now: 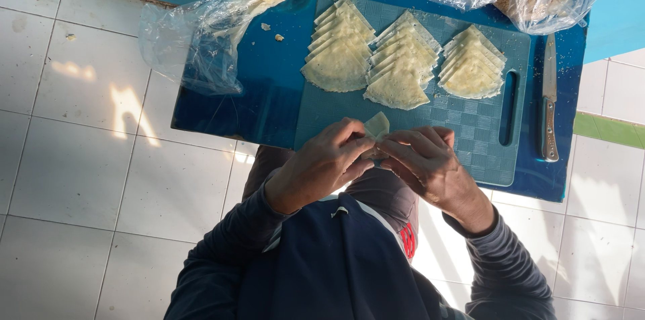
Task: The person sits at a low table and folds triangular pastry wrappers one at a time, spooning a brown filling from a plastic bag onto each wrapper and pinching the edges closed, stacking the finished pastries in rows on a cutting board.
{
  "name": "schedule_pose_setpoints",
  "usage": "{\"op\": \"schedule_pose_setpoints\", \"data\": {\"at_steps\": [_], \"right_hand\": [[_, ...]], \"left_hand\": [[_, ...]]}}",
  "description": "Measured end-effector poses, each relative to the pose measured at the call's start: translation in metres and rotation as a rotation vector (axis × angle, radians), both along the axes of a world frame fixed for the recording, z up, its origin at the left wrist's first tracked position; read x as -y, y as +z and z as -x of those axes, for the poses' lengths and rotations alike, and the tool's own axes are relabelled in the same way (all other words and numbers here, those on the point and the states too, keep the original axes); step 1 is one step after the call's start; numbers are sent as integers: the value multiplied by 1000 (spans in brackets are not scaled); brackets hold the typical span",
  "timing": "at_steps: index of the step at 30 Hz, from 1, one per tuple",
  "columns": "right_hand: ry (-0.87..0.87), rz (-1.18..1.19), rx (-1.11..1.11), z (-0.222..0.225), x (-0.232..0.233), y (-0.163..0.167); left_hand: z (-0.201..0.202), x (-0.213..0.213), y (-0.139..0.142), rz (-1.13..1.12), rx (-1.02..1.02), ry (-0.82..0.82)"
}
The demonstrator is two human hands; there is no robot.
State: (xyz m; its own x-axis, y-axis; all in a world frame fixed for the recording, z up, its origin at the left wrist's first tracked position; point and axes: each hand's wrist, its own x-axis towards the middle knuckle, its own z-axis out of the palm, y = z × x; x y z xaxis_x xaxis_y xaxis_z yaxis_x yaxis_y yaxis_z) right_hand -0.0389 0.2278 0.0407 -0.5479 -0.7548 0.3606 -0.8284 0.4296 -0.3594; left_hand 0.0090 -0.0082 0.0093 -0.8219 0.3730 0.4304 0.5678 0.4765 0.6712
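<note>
A small pale dough piece [377, 125], folded with 1 corner poking up, sits pinched just above the cutting board's [470, 145] near edge.

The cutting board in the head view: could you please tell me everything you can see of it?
The cutting board is a teal, rectangular plastic-looking slab with a woven-square texture and a slot handle at its right end. It lies flat on a blue table. Three fanned stacks of pale dough wedges rest on its far half. The near edge is partly hidden by both hands, which hold a dough piece.
</note>
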Motion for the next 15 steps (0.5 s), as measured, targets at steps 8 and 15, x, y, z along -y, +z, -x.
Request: {"op": "schedule_pose_setpoints", "data": {"at_steps": [8,15], "right_hand": [[-53,34,-117,-2,6,-10],[-96,24,-116,-7,9,-10]], "left_hand": [[3,-4,-2,77,-28,33],[4,-5,-2,63,-25,54]]}}
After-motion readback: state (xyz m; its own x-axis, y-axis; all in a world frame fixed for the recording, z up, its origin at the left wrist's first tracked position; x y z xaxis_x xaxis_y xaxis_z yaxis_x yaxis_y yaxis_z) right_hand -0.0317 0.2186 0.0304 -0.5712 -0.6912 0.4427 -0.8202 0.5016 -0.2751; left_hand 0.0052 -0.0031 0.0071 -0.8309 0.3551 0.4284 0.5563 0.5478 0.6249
